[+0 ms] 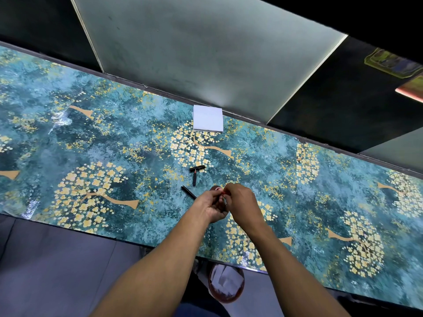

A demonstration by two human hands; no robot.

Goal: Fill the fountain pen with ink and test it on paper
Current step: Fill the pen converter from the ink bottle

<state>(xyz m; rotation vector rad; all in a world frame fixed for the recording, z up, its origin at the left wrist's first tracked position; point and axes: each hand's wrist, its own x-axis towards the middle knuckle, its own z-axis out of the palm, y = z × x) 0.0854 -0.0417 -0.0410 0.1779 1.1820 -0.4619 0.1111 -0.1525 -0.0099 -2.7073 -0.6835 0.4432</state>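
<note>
Left hand [211, 205] and right hand [242, 203] pinching something small, perhaps red, slim black pen parts [194, 177], square white paper [207, 118]

Paper pad [207, 118] behind pen parts [196, 172]; hands [229, 202] before them, on table [91, 138].

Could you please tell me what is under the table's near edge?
A round reddish bin stands below the table edge, with white paper scraps inside. Its far side is hidden by the tabletop.
</note>
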